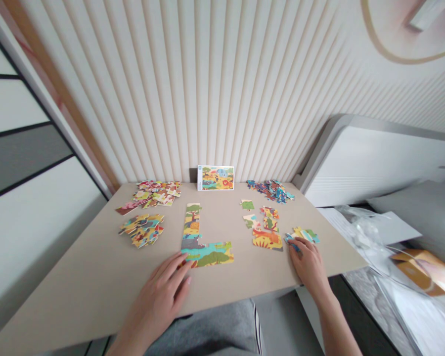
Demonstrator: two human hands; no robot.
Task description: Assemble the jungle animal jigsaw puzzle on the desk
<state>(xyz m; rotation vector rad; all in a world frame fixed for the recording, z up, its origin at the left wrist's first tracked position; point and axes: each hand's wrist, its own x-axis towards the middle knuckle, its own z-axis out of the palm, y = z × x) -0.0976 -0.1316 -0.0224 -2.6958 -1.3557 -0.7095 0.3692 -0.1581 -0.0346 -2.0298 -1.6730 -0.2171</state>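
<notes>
My left hand lies on the table with its fingers stretched out, the fingertips at the lower left corner of an L-shaped run of joined jigsaw pieces. My right hand rests at a small heap of jigsaw pieces on the right, its fingers bent over the near edge. Whether a piece is between those fingers is hidden. Left of it lie an orange joined section, a joined pair with a tree, a pale piece and a green piece.
A picture card leans on the ribbed wall at the table's back. Piles of pieces lie at the back left, left and back right. Beyond the table's right edge is a bed with papers and an orange box.
</notes>
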